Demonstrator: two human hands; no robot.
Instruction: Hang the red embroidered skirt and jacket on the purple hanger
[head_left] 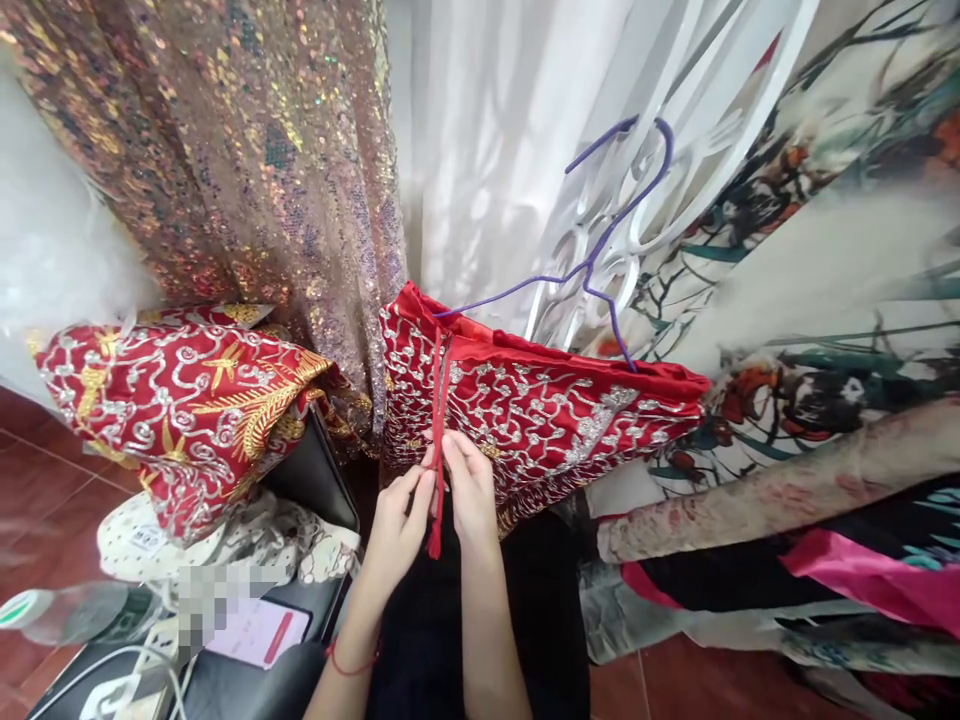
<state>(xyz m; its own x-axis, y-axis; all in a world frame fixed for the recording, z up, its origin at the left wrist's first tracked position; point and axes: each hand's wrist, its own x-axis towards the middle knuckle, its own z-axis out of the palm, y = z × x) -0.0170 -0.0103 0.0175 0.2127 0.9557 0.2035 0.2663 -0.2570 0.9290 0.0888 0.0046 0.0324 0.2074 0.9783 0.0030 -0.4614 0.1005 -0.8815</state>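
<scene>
A red skirt (517, 410) with silver embroidery hangs in front of me on a purple wire hanger (590, 262). A thin red tie string (437, 390) runs down from its waistband near the left end. My left hand (403, 515) pinches that string between thumb and fingers, close to its lower end. Just to the right, my right hand (469, 480) is closed on the same string slightly higher, against the skirt's front. The fingers hide part of the string between them, and its loose tip dangles below.
At left, a red and gold embroidered garment (217, 390) drapes over a black chair (330, 470). A phone (259, 630), a plastic bottle (67, 612) and a white cable (142, 652) lie below. A sequinned curtain (285, 150), white metalwork (697, 180) and floral fabrics (817, 380) surround the skirt.
</scene>
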